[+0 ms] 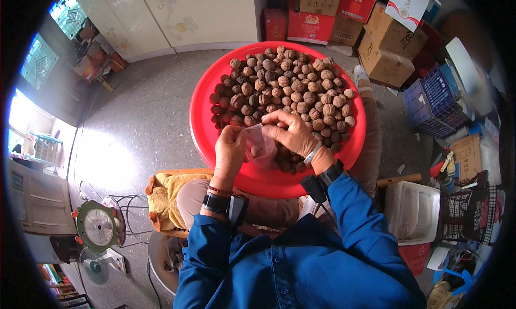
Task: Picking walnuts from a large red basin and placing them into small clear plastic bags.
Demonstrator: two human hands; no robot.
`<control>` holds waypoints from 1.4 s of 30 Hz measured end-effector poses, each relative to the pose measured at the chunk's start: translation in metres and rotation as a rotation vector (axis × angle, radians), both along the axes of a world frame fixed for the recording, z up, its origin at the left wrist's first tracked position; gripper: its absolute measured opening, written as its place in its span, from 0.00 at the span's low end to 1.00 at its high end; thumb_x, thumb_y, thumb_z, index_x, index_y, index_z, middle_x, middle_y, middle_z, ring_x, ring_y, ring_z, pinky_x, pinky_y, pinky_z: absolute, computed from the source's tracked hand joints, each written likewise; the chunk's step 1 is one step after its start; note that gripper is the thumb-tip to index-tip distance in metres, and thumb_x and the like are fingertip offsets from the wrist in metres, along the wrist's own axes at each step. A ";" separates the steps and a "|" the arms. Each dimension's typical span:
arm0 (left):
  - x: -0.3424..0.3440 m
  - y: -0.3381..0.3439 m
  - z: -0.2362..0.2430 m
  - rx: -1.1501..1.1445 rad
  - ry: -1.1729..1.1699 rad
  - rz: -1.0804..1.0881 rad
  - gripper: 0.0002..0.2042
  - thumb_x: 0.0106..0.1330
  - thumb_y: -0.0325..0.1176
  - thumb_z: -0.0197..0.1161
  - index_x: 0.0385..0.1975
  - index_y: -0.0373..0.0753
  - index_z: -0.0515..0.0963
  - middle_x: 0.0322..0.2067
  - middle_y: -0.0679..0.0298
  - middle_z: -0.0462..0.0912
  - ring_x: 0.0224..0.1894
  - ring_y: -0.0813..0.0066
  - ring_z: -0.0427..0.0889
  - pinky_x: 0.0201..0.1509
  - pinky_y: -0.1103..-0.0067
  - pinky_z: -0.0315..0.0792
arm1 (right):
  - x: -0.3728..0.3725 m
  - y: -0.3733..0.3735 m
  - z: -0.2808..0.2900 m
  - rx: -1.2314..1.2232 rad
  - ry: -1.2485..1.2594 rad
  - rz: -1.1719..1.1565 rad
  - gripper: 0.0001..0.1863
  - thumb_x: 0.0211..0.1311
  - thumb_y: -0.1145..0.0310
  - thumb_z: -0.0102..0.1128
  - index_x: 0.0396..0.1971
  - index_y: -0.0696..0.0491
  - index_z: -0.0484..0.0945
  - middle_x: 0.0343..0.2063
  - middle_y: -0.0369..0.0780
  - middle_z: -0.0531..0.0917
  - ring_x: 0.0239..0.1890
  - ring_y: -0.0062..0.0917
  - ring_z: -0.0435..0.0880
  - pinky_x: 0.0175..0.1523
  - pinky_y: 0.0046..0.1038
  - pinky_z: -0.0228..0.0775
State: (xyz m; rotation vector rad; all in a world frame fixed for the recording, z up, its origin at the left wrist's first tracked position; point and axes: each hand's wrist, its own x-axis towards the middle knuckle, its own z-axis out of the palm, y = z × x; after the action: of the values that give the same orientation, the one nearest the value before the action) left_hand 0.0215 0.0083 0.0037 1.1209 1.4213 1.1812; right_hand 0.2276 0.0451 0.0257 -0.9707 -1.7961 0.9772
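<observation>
A big round red basin (207, 99) rests on my lap, heaped with brown walnuts (290, 86). My left hand (230, 150) and my right hand (293, 132) both grip a small clear plastic bag (262, 146) over the basin's near side. The bag holds a few walnuts. My right fingers pinch the bag's upper edge; my left hand holds its left edge. Both wrists wear dark bands, and my sleeves are blue.
Cardboard boxes (384, 51) and red cartons (310, 24) stand at the back right, with a blue crate (432, 102) beside them. A white lidded bin (413, 209) sits at my right. A kitchen scale (99, 225) lies on the grey floor at lower left, near a yellow cushion (166, 193).
</observation>
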 end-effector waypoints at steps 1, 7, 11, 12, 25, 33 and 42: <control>0.002 0.001 0.000 0.007 0.028 0.001 0.08 0.73 0.32 0.62 0.41 0.34 0.77 0.25 0.63 0.82 0.17 0.78 0.76 0.17 0.80 0.70 | 0.004 0.004 -0.006 -0.005 0.096 -0.081 0.09 0.64 0.65 0.71 0.38 0.53 0.84 0.31 0.35 0.87 0.33 0.17 0.83 0.40 0.23 0.76; -0.002 0.003 -0.005 0.027 0.040 0.011 0.09 0.73 0.33 0.62 0.41 0.33 0.77 0.24 0.63 0.81 0.16 0.78 0.76 0.16 0.79 0.70 | 0.015 0.027 -0.038 0.031 -0.038 -0.415 0.08 0.65 0.66 0.70 0.35 0.54 0.81 0.28 0.36 0.86 0.30 0.19 0.83 0.36 0.25 0.76; 0.003 0.003 -0.002 0.010 0.046 -0.007 0.09 0.76 0.35 0.60 0.42 0.34 0.76 0.23 0.66 0.78 0.15 0.80 0.73 0.17 0.81 0.67 | 0.022 0.027 -0.051 0.167 -0.375 -0.438 0.08 0.60 0.69 0.70 0.36 0.53 0.79 0.32 0.40 0.85 0.34 0.34 0.85 0.40 0.35 0.78; 0.003 0.002 -0.001 0.010 0.047 -0.006 0.09 0.76 0.35 0.60 0.42 0.34 0.76 0.23 0.66 0.78 0.15 0.80 0.73 0.17 0.81 0.67 | 0.021 0.025 -0.051 0.225 -0.533 -0.403 0.08 0.59 0.69 0.69 0.35 0.53 0.79 0.34 0.42 0.83 0.36 0.40 0.85 0.41 0.39 0.78; 0.003 -0.001 0.002 0.013 0.071 -0.005 0.09 0.75 0.34 0.61 0.42 0.34 0.76 0.22 0.66 0.77 0.15 0.81 0.72 0.16 0.82 0.65 | 0.006 0.022 -0.062 0.241 -1.145 -0.117 0.09 0.65 0.72 0.54 0.37 0.52 0.83 0.44 0.45 0.84 0.45 0.40 0.89 0.48 0.40 0.83; 0.004 0.000 0.003 0.004 0.063 -0.003 0.09 0.73 0.33 0.63 0.41 0.34 0.78 0.24 0.64 0.81 0.16 0.79 0.76 0.17 0.79 0.69 | 0.006 0.022 -0.066 0.184 -1.101 -0.098 0.13 0.58 0.77 0.58 0.44 0.53 0.77 0.46 0.47 0.83 0.49 0.45 0.86 0.50 0.43 0.81; 0.000 0.002 -0.003 0.007 0.041 -0.021 0.09 0.75 0.35 0.61 0.42 0.35 0.76 0.21 0.66 0.77 0.13 0.81 0.71 0.15 0.82 0.65 | 0.008 0.022 -0.054 0.084 -0.989 -0.172 0.09 0.60 0.73 0.60 0.41 0.54 0.76 0.41 0.50 0.85 0.47 0.46 0.86 0.49 0.44 0.80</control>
State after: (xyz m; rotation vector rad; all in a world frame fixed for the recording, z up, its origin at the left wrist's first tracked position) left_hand 0.0211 0.0102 0.0008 1.1685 1.4340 1.1546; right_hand 0.2354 0.0675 -0.0281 -1.6974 -2.4353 0.2825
